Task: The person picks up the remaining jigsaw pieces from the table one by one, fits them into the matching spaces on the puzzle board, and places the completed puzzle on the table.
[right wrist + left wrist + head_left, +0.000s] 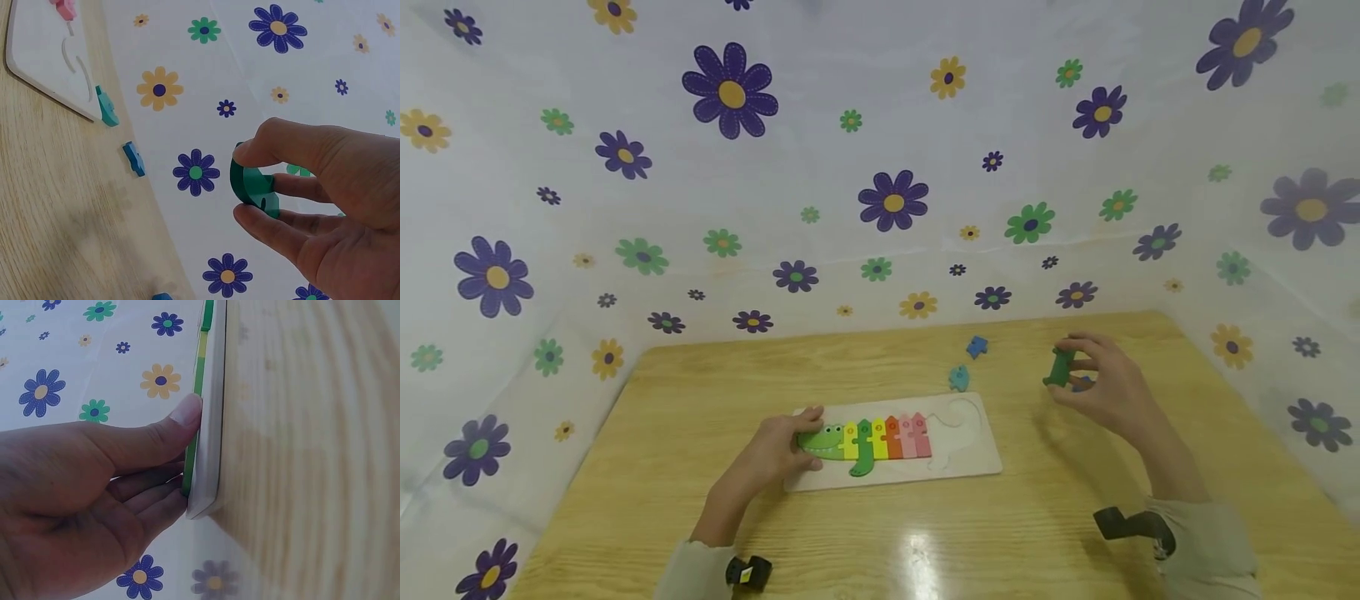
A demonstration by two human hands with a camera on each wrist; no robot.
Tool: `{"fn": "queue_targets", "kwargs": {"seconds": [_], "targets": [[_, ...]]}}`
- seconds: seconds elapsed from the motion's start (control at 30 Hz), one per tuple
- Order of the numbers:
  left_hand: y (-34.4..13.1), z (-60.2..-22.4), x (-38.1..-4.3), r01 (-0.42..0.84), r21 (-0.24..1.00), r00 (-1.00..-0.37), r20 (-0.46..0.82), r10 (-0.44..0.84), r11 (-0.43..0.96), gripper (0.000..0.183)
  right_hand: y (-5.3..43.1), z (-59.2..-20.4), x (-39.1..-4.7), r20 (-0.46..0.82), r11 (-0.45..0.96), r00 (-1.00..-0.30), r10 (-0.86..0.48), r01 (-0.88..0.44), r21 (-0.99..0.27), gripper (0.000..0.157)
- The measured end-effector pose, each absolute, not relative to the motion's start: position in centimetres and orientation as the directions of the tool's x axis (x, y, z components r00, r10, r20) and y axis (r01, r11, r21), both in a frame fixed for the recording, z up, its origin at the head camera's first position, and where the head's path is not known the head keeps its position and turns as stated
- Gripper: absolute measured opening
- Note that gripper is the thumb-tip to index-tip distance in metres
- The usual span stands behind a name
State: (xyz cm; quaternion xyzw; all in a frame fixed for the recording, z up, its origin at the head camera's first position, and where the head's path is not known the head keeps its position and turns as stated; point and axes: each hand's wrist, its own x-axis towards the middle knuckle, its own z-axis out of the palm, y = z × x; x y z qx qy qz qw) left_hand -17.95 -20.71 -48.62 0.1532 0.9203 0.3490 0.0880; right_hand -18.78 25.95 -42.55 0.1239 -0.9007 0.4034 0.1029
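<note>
A green piece (1061, 367) is pinched above the desk (880, 533) by the fingers of the right hand (1108, 387); if the pinch is loosened, it could be dropped. The crocodile head (823, 443) is clasped by the fingers of the left hand (767, 450) and could be dislodged by a tug. Counted are: one board (981, 462), one head, six fitted segments (892, 439), one teal piece (958, 378), two blue pieces (977, 347), one held green piece.

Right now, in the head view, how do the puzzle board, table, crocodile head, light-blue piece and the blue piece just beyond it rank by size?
Largest to smallest:
1. Table
2. Puzzle board
3. Crocodile head
4. Light-blue piece and blue piece: too alike to rank
</note>
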Motion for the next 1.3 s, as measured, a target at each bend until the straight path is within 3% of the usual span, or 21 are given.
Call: {"fn": "queue_targets", "kwargs": {"seconds": [1.3], "targets": [[-20.9, -48.9, -18.0, 0.271, 0.648, -0.922, -0.036, 0.385, 0.711, 0.06, 24.9, -41.7, -18.4, 0.371, 0.584, -0.898, -0.237, -0.437, -0.684, 0.055]]}}
